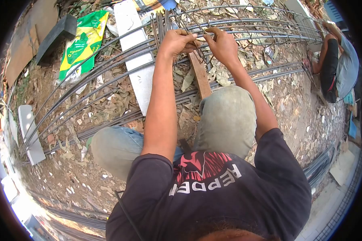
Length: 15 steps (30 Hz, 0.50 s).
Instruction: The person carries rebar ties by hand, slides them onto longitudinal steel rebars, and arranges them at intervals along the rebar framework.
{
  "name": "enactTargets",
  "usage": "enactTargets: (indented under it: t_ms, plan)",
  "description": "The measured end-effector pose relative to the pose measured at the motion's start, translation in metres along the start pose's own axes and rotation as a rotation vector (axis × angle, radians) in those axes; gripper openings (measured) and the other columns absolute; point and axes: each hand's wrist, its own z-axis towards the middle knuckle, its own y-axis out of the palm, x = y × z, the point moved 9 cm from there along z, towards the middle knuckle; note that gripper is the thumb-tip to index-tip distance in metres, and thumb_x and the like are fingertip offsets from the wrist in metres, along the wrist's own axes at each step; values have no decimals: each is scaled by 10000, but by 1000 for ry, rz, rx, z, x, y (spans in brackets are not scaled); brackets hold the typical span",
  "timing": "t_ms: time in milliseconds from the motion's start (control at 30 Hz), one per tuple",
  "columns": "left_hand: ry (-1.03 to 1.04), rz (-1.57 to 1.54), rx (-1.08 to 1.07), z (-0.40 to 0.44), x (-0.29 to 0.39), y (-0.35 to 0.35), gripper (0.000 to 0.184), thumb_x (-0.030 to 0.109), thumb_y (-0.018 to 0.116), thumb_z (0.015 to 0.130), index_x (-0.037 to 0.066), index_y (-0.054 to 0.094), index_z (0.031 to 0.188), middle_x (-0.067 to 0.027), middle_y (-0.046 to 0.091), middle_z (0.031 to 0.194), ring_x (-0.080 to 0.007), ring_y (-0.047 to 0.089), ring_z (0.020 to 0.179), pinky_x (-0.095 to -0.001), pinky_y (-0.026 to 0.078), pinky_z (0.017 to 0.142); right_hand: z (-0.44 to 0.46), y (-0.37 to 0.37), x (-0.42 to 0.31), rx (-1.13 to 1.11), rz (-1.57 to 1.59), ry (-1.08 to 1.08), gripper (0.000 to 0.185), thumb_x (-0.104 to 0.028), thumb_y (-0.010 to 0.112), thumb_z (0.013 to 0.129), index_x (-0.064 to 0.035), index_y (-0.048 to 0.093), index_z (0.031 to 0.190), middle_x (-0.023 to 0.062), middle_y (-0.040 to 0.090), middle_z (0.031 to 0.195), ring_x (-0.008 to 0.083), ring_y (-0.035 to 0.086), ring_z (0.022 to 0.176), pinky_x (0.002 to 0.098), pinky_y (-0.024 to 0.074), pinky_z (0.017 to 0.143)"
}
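Bars (137, 52) cross the upper frame; spaced stirrups at upper right seem done, bunched stirrups (160, 26) beside left hand (177, 42) seem undone. Left and right hand (222, 46) curl fingers there; their hold I cannot tell.

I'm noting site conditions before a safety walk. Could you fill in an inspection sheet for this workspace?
Surface: bare ground, partly strewn with dry leaves.
Work items: long metal rods cross above a white board; thin dark bars are bunched beside the left hand.
Clutter: green-and-yellow bag and dark block, upper left.
Hands: left hand and right hand close together at the rods, fingers bent; anything between them is too small to tell.
Cables: none certain; dark strands at lower right may be wire or rod.
Surroundings: another person at the right edge.
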Motion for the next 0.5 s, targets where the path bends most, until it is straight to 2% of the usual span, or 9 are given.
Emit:
enactTargets:
  t_ms: [33, 133, 167, 267, 300, 400, 433, 500]
  plan:
    - [-5, 14, 6, -2, 2, -1, 256, 200, 750, 952, -40, 707, 1027, -156, 778, 929, -223, 780, 850, -334, 661, 747, -3, -3, -2, 40, -18, -47, 353, -392, 716, 921, -138, 753, 1164, 110, 719, 729, 334, 694, 690, 439, 542, 663]
    - [-19, 49, 27, -4, 6, -4, 246, 196, 753, 949, -34, 708, 1024, -150, 778, 926, -224, 781, 846, -336, 661, 745, -15, -28, -21, 261, -106, -238, 372, -397, 697, 915, -115, 740, 1154, 156, 723, 760, 364, 721, 812, 475, 548, 782]
    - [-27, 61, 33, -5, 6, -5, 245, 195, 754, 948, -33, 708, 1024, -149, 778, 925, -225, 781, 844, -337, 661, 744, -16, -29, -21, 214, -63, -202, 334, -369, 720, 897, -99, 756, 1089, 163, 727, 772, 377, 719, 803, 472, 556, 770]
    - [-19, 47, 31, -1, 1, -5, 241, 191, 756, 945, -34, 707, 1015, -148, 778, 919, -227, 782, 835, -339, 660, 740, -26, -4, -22, -216, -115, -37, 276, -327, 726, 889, -83, 777, 1010, 182, 725, 766, 385, 717, 773, 477, 562, 741]
    - [-19, 55, 26, 0, 0, -4, 240, 190, 758, 943, -33, 708, 1015, -147, 778, 916, -227, 782, 834, -338, 659, 735, -29, 5, -20, -218, -78, -83, 250, -298, 712, 889, -66, 786, 946, 199, 721, 757, 400, 712, 751, 485, 566, 723]
    - [-30, 93, 17, 0, -4, -2, 234, 185, 764, 936, -29, 710, 1015, -145, 779, 910, -226, 783, 831, -334, 655, 719, -24, 32, -5, -307, 52, -72, 253, -262, 687, 903, -32, 779, 951, 194, 717, 733, 348, 722, 690, 460, 575, 683]
    - [-38, 112, 19, 1, -6, -1, 233, 185, 767, 934, -26, 711, 1015, -144, 780, 908, -225, 783, 831, -331, 653, 714, -26, 35, 2, -406, 263, 70, 257, -223, 673, 909, 15, 767, 924, 167, 709, 697, 250, 719, 618, 408, 578, 633]
    - [-48, 125, 24, 2, -10, -1, 230, 185, 773, 929, -20, 713, 1013, -142, 781, 906, -222, 783, 830, -325, 650, 706, -25, 43, 11, -409, 447, 173, 261, -205, 663, 913, 36, 761, 923, 145, 707, 684, 197, 705, 594, 378, 573, 609]
